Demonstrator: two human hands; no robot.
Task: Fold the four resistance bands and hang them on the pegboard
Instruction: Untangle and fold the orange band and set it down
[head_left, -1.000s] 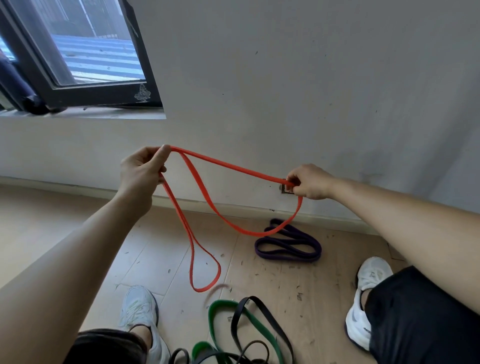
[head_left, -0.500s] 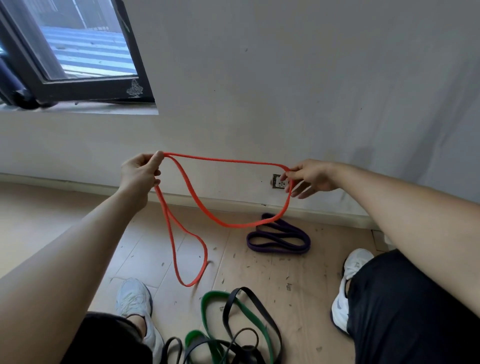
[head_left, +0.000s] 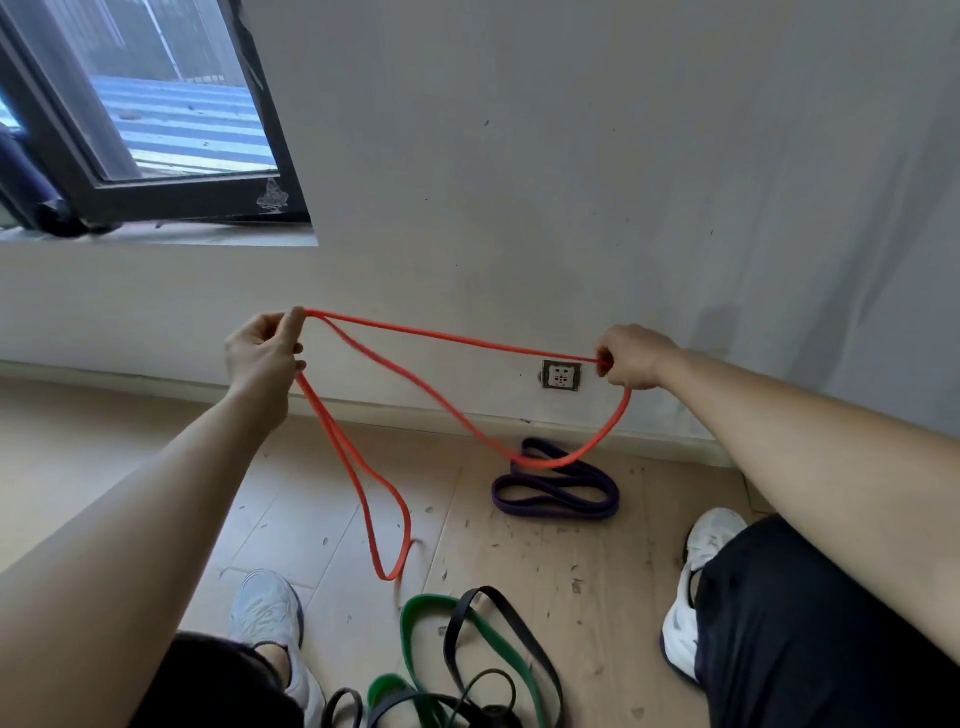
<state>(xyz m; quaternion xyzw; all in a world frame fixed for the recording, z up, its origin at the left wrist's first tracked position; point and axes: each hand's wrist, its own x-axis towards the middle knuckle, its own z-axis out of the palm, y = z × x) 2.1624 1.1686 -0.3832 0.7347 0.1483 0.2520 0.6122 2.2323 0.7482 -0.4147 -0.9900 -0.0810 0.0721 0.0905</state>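
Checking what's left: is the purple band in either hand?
No, the purple band lies on the floor; the left hand and right hand hold the orange band.

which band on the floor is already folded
The purple band near the wall, folded flat; the green band and black band lie loose and tangled together.

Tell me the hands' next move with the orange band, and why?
Probably bring the right hand across to the left hand, doubling the orange resistance band. Both hands grip it apart, one loop sags between them, and another dangles below the left hand: not folded yet.
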